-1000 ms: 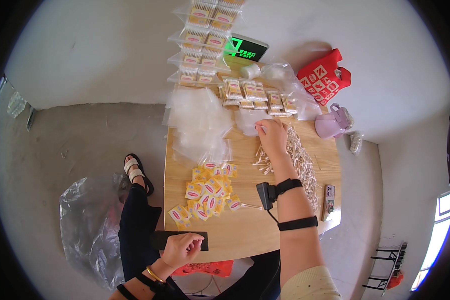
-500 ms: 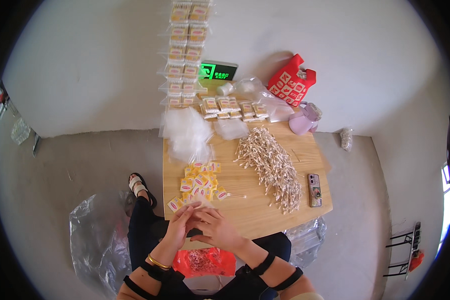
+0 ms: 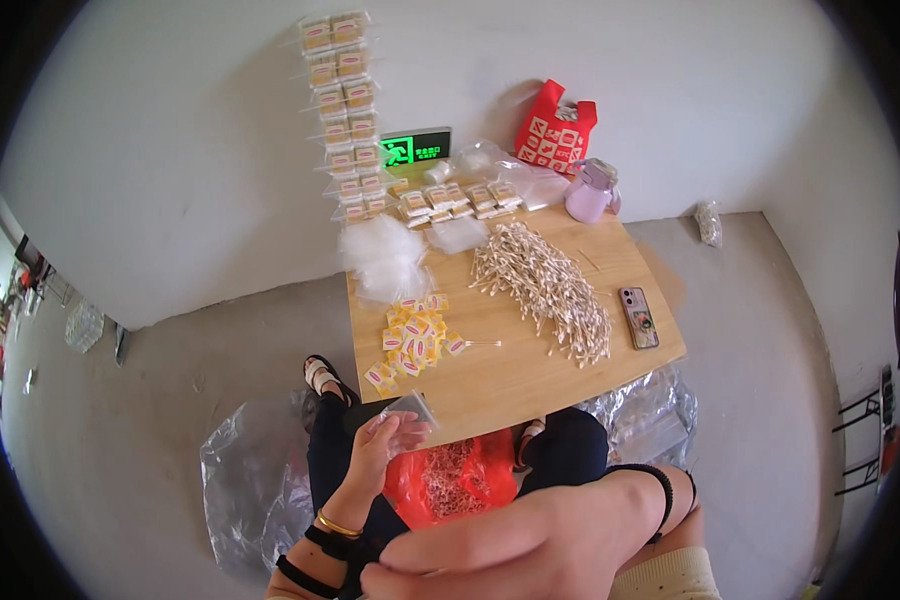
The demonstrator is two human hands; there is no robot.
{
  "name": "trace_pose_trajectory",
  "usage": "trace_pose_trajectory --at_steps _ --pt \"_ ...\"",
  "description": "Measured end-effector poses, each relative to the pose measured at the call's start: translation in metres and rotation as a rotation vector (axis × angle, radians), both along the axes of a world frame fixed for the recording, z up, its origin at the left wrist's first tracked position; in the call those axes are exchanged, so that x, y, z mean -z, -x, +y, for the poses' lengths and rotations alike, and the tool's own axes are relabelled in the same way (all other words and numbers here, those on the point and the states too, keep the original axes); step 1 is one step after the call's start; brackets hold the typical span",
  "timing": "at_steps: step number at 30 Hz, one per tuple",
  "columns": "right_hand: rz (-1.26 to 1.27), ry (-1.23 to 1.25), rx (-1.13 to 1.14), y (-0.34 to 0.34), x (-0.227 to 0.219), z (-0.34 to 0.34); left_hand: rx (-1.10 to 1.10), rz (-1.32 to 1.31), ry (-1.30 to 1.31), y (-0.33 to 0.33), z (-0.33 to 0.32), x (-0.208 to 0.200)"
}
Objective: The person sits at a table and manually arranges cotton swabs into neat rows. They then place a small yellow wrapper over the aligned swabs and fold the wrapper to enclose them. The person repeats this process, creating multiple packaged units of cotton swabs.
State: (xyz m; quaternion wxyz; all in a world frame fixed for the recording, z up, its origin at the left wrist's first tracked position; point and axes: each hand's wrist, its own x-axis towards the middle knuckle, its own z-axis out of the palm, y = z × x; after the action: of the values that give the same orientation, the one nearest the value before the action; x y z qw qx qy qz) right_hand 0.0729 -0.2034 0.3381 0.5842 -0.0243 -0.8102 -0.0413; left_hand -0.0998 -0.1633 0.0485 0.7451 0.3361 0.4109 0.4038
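My left hand [image 3: 372,448] is closed on a small clear plastic bag [image 3: 410,418], held just off the near left edge of the table. Close to the camera, my right hand [image 3: 515,545] is raised at the bottom of the view. Its fingers stretch to the left, slightly apart, with nothing visible in them. Beyond the bag lie yellow-and-white printed cards [image 3: 415,340] in a loose pile. Two cotton swabs [image 3: 484,343] lie next to the cards. A large heap of cotton swabs [image 3: 545,285] covers the table's middle right.
Clear bags [image 3: 382,262] lie at the table's back left. Behind are filled swab packs [image 3: 440,203] and a tall stack of packs [image 3: 342,130]. A phone [image 3: 639,318], purple jug [image 3: 592,192] and red tote [image 3: 555,130] stand right. Below the table edge is a red bag [image 3: 420,495].
My hands, together before, have parted. The left has dropped slightly with the clear bag; the right has come up close to the camera. The view has shifted.
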Motion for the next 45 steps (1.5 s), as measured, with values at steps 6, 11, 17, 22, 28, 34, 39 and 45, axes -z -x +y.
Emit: trace_pose_trajectory --at_steps 6,11,17,22,28,34,39,45 --pt "-0.083 0.013 0.127 -0.038 -0.023 -0.050 -0.022 0.057 -0.059 0.012 -0.012 -0.021" --pt "-0.174 -0.186 0.283 -0.103 -0.020 -0.069 0.022 -0.002 -0.088 -0.017 -0.011 -0.037" --pt "0.012 1.067 0.341 -0.092 0.100 -0.006 0.044 -0.131 -0.121 -0.012 -0.023 -0.086" --pt "0.217 1.772 -0.285 -0.091 0.180 0.007 0.143 -0.158 -0.255 -0.024 -0.029 -0.097" --pt "0.128 1.768 -0.279 -0.080 0.191 -0.001 0.178 0.084 -0.299 -0.003 -0.036 -0.095" --pt "0.067 1.664 0.057 -0.067 0.209 0.001 -0.396 0.923 -1.041 -0.007 -0.036 -0.086" --pt "-0.045 1.402 0.332 -0.038 0.218 -0.008 0.057 0.766 -0.787 -0.017 -0.052 -0.097" --pt "-0.099 1.390 0.306 -0.020 0.209 -0.014 0.031 0.625 -0.600 0.002 -0.050 -0.070"
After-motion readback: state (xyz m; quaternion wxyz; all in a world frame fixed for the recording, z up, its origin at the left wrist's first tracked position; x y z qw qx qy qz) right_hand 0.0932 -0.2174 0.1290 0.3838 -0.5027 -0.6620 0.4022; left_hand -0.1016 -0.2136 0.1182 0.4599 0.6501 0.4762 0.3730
